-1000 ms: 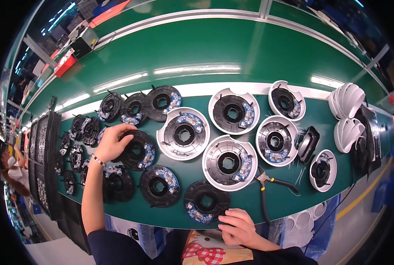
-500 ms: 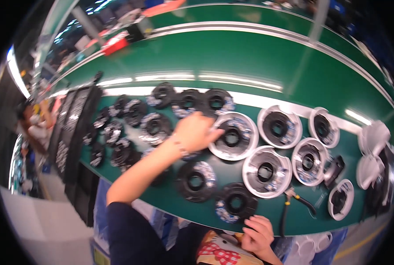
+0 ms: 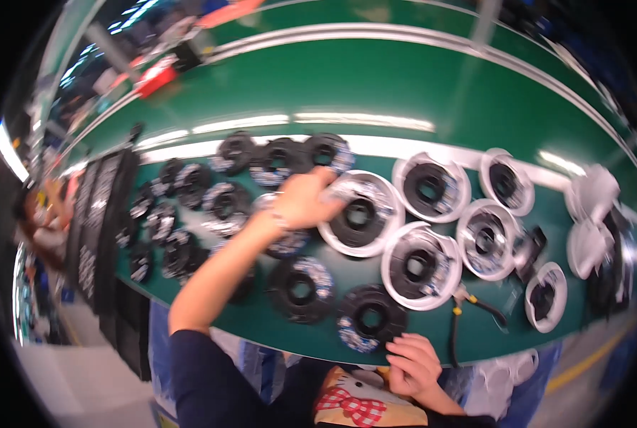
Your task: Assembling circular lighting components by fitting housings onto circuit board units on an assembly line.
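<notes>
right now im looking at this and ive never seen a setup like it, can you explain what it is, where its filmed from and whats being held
There's no machine here: these are a person's bare hands, filmed by a wide fisheye camera worn on the head, so straight edges look bent. On the green table lie black discs with blue circuit boards, white housings with discs inside, and pliers. The left hand is at the leftmost housing; blur hides whether it grips it. The right hand, loosely curled beside the nearest disc, holds nothing visible.
</notes>
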Demonstrator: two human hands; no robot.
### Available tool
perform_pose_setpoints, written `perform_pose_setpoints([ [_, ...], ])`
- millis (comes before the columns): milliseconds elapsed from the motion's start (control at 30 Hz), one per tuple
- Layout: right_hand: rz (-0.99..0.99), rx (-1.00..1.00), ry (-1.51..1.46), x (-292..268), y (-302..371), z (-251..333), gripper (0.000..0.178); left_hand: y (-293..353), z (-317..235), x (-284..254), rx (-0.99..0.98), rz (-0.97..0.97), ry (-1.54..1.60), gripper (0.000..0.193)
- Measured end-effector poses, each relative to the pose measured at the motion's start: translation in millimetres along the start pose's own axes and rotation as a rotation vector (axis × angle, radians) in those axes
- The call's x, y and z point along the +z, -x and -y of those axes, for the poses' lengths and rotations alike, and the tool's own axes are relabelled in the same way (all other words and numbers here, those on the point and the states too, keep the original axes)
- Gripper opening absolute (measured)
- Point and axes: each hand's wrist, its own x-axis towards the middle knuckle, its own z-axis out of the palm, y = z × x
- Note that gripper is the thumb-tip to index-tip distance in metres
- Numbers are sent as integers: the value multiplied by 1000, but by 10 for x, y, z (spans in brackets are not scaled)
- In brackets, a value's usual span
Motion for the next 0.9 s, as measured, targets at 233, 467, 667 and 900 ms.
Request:
perform_pose_setpoints([
  [233,-94,29,-31,-219,-193,29,21,27,82,-158,-64,53,220,14],
  [467,290,-9,636,-548,-635,-107,35,397,47,-564,-106,-41,396,10],
  [667,538,-80,759,-334,-837,-362,55,1325,313,-920,-226,-247,825,12],
  [900,634,-183,787,-199,-923,-417,52,3053,848,-1208,-449,-707,1027,17],
])
